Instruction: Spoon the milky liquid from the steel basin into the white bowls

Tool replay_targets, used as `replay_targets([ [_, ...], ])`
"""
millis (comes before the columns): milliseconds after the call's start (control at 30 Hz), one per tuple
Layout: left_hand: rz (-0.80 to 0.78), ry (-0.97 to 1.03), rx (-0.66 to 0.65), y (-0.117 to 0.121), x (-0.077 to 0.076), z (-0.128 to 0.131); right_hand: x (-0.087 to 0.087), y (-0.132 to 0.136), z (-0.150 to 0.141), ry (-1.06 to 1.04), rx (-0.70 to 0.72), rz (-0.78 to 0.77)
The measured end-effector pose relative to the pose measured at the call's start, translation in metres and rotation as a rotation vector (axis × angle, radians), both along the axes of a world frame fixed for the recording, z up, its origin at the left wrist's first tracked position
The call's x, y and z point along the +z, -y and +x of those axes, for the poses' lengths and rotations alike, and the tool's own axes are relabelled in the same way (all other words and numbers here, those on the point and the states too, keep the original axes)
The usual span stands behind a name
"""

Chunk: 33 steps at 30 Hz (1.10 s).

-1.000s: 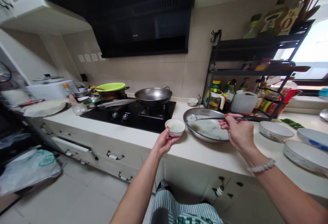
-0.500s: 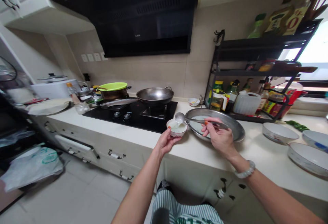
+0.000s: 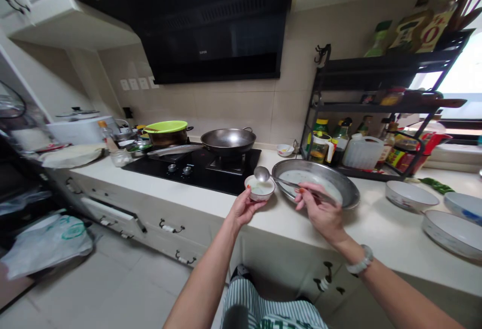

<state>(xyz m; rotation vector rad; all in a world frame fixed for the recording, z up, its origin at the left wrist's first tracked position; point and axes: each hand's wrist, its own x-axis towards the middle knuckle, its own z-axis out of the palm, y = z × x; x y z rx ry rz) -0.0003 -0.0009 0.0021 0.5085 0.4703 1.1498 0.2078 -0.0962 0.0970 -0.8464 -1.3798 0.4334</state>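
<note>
My left hand (image 3: 243, 208) is closed on the rim and side of a small white bowl (image 3: 259, 196), which has pale liquid in it. My right hand (image 3: 320, 211) grips the handle of a metal ladle (image 3: 262, 174), whose head is over the small bowl. Under the ladle's handle stands a wide metal basin (image 3: 348, 188) on the counter. Milky liquid with small green bits (image 3: 316, 181) lies in the basin, partly hidden by my right hand.
A wok (image 3: 228, 140) sits on the black gas stove (image 3: 181, 171) to the left. Behind the basin are a small dish (image 3: 285, 150) and a black rack (image 3: 361, 105) of bottles. At right are several bowls (image 3: 410, 196) and green peppers (image 3: 437, 184).
The ladle's head has shifted slightly left and tipped further over the small bowl. My right hand has lowered a little. My left hand and the bowl stay put.
</note>
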Motion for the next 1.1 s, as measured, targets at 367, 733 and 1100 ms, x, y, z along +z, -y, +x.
replay_targets([
  [367, -0.019, 0.009, 0.017, 0.001, 0.0, 0.001, 0.009, -0.028, 0.043, -0.514, -0.202, -0.149],
  [733, -0.015, -0.004, -0.002, -0.002, -0.003, 0.0, -0.018, -0.029, 0.067, 0.086, -0.36, -0.183],
  [1100, -0.015, -0.003, 0.004, -0.003, -0.003, 0.0, -0.011, -0.041, 0.075, -0.415, -0.342, -0.273],
])
